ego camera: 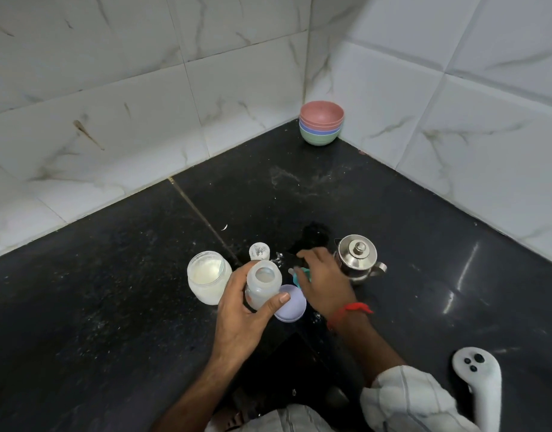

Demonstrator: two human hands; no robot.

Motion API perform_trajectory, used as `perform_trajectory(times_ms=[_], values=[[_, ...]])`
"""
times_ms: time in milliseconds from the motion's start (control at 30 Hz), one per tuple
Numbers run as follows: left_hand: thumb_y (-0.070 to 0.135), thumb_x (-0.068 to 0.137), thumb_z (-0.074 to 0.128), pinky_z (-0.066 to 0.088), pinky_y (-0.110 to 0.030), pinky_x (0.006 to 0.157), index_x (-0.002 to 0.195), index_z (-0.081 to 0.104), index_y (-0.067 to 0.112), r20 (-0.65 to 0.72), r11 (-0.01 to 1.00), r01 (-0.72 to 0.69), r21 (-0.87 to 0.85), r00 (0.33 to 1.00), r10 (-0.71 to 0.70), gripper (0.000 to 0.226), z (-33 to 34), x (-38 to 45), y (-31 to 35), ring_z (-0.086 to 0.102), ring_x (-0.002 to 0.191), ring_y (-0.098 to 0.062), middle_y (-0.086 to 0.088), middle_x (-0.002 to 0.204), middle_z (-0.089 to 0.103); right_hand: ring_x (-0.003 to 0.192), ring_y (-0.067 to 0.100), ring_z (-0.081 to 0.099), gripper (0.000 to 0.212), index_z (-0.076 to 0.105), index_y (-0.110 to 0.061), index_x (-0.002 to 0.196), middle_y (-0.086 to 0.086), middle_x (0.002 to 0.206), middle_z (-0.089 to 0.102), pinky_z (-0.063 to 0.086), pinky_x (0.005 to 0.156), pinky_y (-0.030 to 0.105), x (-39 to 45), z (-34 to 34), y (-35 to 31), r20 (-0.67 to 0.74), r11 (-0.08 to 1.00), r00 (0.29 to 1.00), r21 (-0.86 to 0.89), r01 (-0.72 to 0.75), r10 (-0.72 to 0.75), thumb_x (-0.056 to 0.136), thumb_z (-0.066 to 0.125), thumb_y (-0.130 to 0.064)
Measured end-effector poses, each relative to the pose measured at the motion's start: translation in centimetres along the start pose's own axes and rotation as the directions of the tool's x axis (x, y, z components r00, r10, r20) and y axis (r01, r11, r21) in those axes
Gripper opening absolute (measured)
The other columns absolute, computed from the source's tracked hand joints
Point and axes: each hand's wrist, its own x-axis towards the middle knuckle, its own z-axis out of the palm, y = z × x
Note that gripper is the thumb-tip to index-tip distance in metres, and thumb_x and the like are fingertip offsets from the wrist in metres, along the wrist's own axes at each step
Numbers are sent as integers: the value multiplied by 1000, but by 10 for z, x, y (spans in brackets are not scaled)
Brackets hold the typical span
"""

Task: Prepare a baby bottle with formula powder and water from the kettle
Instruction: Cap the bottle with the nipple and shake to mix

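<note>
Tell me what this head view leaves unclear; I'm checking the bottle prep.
- Baby bottle: the left hand covers its lower body, so the fill level is unreadable.
- Teal piece: mostly hidden under the right hand; grip unclear.
- Kettle: lid on, contents unseen.
- White device: cut by the bottom edge.

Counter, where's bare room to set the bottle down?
Free: the counter left of the powder jar, and the stretch between the kettle and the stacked bowls. Crowded: around the bottle, jar, purple lid and kettle.
</note>
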Motion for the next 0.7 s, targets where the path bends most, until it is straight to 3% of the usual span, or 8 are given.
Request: perform_trajectory(times_ms=[67,167,267,333,433,500,533,700], values=[[48,71,89,57,-53,98,122,62,48,-4,1000,-16,15,1000,16,58,-1,-1,2,66,120,-23,8,124,69,128,36,48,45,53,-12,143,15,141,49,46,104,46,8,17,3,196,985,972,-139,-101,128,103,57,-31],[46,72,90,57,-52,98,122,62,46,0,999,-30,30,1000,30,58,-3,-4,1,66,119,-22,10,123,69,128,38,49,45,52,-12,142,20,139,51,40,108,42,12,30,9,279,963,939,-232,-138,202,102,57,-31],[44,73,91,57,-53,97,125,63,40,1,999,-33,29,999,33,59,-8,-5,-1,66,120,-22,8,124,70,114,37,59,40,62,-12,129,18,122,64,46,98,39,15,21,7,207,986,965,-86,-145,160,94,70,-29],[46,73,90,57,-52,98,126,63,39,1,999,-27,36,1000,27,60,-11,-5,0,65,122,-21,9,126,69,97,25,66,33,67,-16,116,5,104,72,50,87,33,13,4,-5,79,964,983,197,-176,163,88,80,-26],[50,73,89,57,-49,99,128,62,42,14,998,-8,63,1000,7,62,-12,-5,0,64,123,-17,13,127,68,96,17,74,32,63,-15,107,1,101,77,57,85,26,3,-37,-44,32,577,975,802,-155,218,84,83,-8],[51,72,89,58,-48,99,128,61,45,27,998,-3,67,1000,1,63,-10,-5,1,64,123,-16,13,127,68,106,22,74,39,59,-9,115,9,110,78,59,87,27,-8,-61,-65,58,324,987,940,-104,150,82,79,-2],[52,72,88,58,-47,99,128,61,48,38,998,-2,67,999,-1,63,-9,-5,2,64,122,-15,13,127,68,109,24,74,43,57,-7,121,11,115,77,60,89,30,-13,-69,-72,72,290,993,952,-96,94,83,77,-1],[54,74,84,59,-44,98,129,60,49,83,999,0,52,997,-5,61,-3,-2,8,65,121,-13,11,127,68,115,24,72,58,57,-12,136,8,119,75,58,100,41,-29,-70,-72,137,506,989,857,-95,-47,84,80,-2]])
